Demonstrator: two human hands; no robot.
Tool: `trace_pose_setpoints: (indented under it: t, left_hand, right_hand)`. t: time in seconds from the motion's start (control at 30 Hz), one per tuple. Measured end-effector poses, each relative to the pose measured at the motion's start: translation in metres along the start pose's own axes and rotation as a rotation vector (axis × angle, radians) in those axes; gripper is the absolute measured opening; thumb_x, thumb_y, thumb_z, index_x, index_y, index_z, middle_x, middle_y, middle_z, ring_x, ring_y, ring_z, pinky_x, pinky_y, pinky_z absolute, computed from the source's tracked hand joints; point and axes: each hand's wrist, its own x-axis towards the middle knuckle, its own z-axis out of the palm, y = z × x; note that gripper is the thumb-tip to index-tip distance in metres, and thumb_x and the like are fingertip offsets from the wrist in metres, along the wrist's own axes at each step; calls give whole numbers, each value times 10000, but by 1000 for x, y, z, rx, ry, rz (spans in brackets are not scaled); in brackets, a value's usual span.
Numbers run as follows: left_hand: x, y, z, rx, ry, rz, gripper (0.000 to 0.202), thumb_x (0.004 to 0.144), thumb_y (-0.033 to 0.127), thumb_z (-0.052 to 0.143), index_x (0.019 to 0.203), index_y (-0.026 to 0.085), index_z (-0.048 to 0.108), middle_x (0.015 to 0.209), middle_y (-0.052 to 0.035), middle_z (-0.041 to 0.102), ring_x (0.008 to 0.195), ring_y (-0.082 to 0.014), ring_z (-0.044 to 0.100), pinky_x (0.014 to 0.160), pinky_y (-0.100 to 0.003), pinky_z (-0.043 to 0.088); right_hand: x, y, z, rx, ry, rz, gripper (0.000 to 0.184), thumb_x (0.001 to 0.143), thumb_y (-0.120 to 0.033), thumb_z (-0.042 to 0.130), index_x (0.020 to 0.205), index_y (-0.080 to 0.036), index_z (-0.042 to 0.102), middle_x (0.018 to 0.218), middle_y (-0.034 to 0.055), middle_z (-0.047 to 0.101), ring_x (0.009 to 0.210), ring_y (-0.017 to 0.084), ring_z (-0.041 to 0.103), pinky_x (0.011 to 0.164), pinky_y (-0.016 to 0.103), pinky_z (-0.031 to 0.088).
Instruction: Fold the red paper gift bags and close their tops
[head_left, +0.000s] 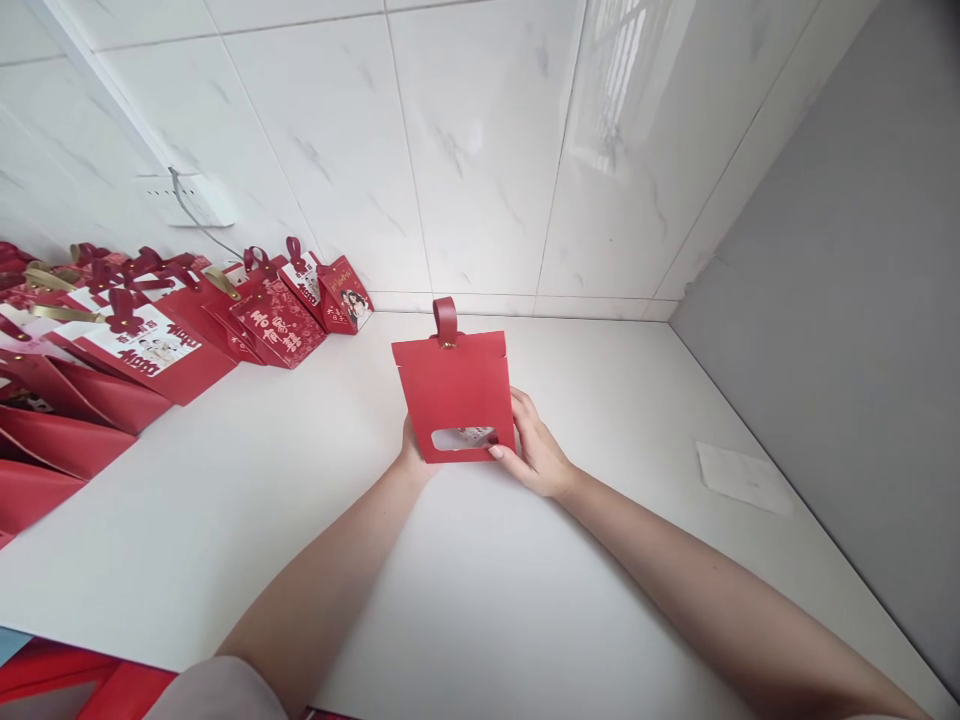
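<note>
A red paper gift box (457, 385) stands upright before me over the white table. It has a dark red loop handle at the top and a rounded cut-out window near its bottom edge, through which something pale and patterned shows. My right hand (536, 450) grips the box's lower right side, thumb on the front by the window and fingers along the edge. My left hand (412, 445) is against the lower left side; its fingers are mostly hidden behind the box. Whether the box's base touches the table is hard to make out.
Several red gift boxes (281, 325) with ribbon loops crowd the left side of the white table (615, 400). Behind them, a cable runs from a wall socket (187, 200). A white tissue-like packet (742, 478) lies at the right, near a grey panel (847, 250).
</note>
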Motion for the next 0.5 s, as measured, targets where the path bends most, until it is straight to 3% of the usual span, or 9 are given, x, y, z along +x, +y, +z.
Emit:
trace_pose_setpoints:
  t: [0.07, 0.17, 0.23, 0.3, 0.4, 0.5]
  left_hand:
    - [3, -6, -4, -56, 99, 18, 401, 886, 521, 514, 1038, 184, 670, 1111, -103, 689, 1029, -328, 648, 906, -515, 513]
    - [8, -14, -7, -30, 289, 193, 474, 936, 593, 402, 1098, 217, 642, 1166, -73, 671, 1147, -272, 601, 985, -425, 474]
    - [8, -17, -6, 40, 255, 282, 511, 941, 624, 373, 1180, 235, 602, 1243, -74, 640, 1210, -259, 566, 1003, -399, 459]
    - [6, -17, -4, 147, 154, 301, 479, 923, 598, 462, 1202, 228, 580, 1265, -91, 623, 1192, -268, 576, 975, -390, 474]
    - [2, -17, -2, 279, 91, 276, 424, 881, 517, 597, 1188, 226, 574, 1216, -92, 632, 1106, -269, 613, 921, -374, 497]
    - [0, -18, -1, 367, 124, 247, 385, 859, 483, 638, 1144, 228, 588, 1138, -80, 647, 1051, -256, 626, 893, -359, 504]
  right_hand:
    - [1, 2, 1, 7, 59, 44, 672, 960, -453, 500, 1539, -313, 188, 1545, 114, 311, 1418, 293, 356, 1155, 528, 365]
    - [4, 7, 1, 100, 159, 166, 765, 960, -458, 518, 1559, -297, 71, 1550, 126, 334, 1419, 290, 364, 1156, 552, 342]
    - [6, 11, -1, 183, 198, 217, 807, 961, -476, 518, 1560, -293, 9, 1485, 135, 430, 1338, 280, 474, 1107, 550, 403]
    - [7, 13, -1, 230, 212, 242, 788, 968, -492, 500, 1559, -292, 17, 1389, 123, 529, 1245, 265, 559, 1055, 527, 464]
    - [5, 13, 0, 224, 191, 268, 663, 975, -517, 467, 1531, -299, 179, 1376, 100, 556, 1222, 260, 580, 1024, 489, 502]
    - [5, 13, -2, 212, 168, 292, 545, 990, -540, 406, 1466, -292, 314, 1383, 90, 562, 1182, 258, 609, 967, 457, 545]
